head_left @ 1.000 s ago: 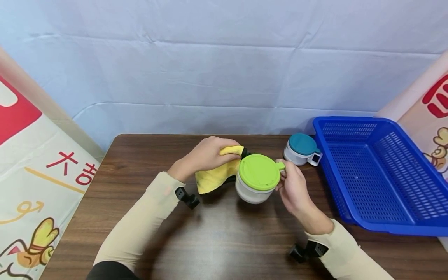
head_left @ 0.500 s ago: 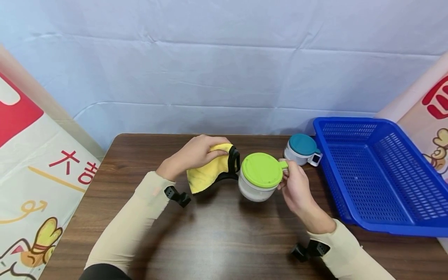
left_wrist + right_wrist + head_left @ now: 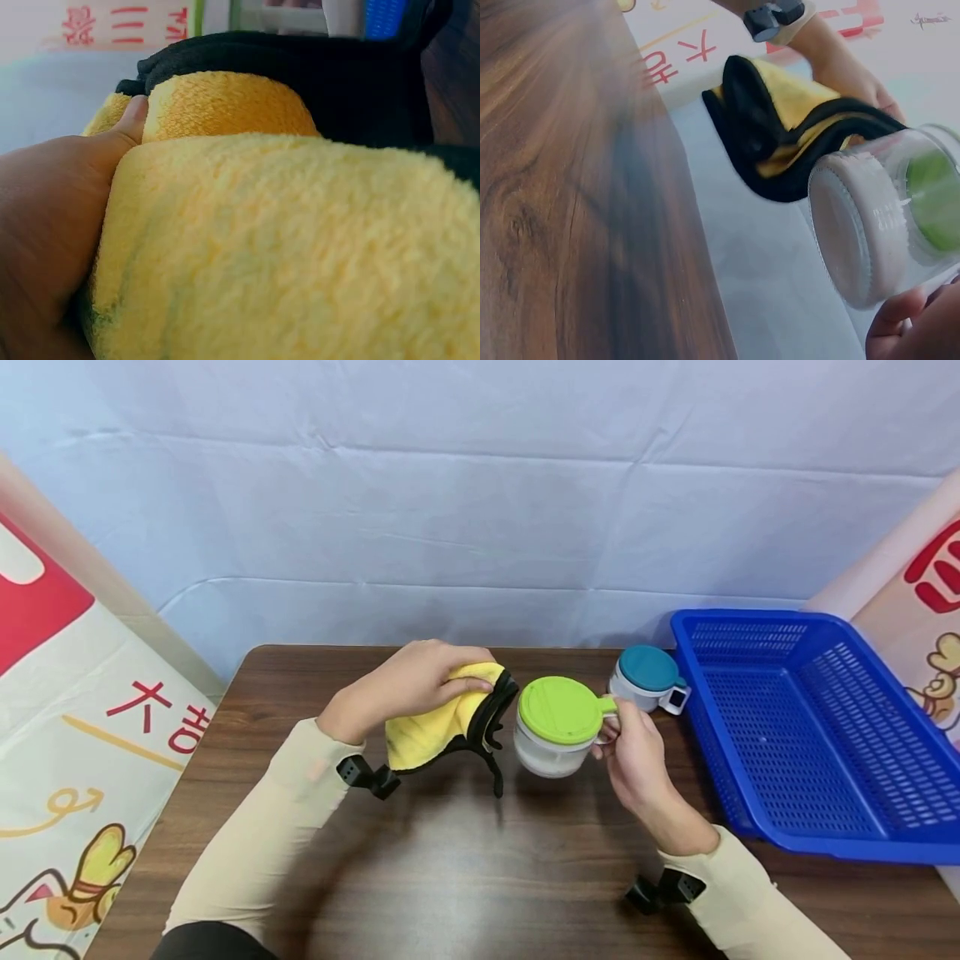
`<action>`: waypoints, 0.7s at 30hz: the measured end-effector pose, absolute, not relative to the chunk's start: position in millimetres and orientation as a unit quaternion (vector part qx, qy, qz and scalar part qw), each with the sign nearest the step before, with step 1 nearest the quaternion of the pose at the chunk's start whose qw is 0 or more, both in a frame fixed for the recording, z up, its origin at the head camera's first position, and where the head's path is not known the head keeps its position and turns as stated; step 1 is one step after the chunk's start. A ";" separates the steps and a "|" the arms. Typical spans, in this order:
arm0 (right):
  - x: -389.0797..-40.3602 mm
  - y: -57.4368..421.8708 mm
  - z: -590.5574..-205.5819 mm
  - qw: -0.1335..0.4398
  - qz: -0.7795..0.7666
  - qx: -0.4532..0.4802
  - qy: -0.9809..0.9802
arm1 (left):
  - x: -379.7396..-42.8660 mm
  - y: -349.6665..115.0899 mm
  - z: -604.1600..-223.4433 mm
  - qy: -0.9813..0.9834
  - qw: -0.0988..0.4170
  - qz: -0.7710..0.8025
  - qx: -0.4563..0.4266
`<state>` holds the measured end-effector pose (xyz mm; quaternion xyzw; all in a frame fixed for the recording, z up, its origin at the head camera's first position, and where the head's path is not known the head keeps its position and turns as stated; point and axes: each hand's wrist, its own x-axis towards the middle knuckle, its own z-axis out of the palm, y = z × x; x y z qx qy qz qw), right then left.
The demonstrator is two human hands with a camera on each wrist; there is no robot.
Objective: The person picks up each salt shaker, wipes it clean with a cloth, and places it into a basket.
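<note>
In the head view my left hand [image 3: 420, 685] pinches a yellow cloth [image 3: 427, 735] with black edging, which hangs down in folds above the table. The left wrist view shows the thumb pressed against the fuzzy cloth [image 3: 285, 240]. My right hand [image 3: 637, 760] grips the handle of a clear jar [image 3: 553, 760] with a bright green lid [image 3: 561, 710]. The jar is off the table, and white contents [image 3: 862, 225] show at its base in the right wrist view. Cloth and jar are a small gap apart in the head view.
Behind my right hand stands a similar jar with a teal lid [image 3: 648, 668], close against a blue plastic basket [image 3: 795, 835] at the right. A brown wooden table [image 3: 450, 877] lies below. White fabric [image 3: 480, 527] hangs behind it.
My left hand has drawn the cloth leftward, away from the jar, and its black edge now hangs loose. My right hand keeps its grip; the jar has shifted slightly right and up in view.
</note>
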<state>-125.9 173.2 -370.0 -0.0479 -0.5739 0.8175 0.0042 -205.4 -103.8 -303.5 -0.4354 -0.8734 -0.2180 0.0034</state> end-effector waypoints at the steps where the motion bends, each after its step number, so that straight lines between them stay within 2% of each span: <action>1: -126.2 173.1 -370.5 0.005 0.816 -0.045 -0.576 | -204.2 -103.1 -300.2 -0.873 0.003 -0.212 -0.439; 12: -126.1 171.5 -376.0 -0.017 0.825 -0.002 -0.565 | -195.0 -95.9 -265.2 -0.865 0.020 -0.177 -0.469; 21: -122.9 171.3 -375.5 -0.037 0.835 0.043 -0.548 | -191.0 -76.8 -241.8 -0.846 0.014 -0.132 -0.516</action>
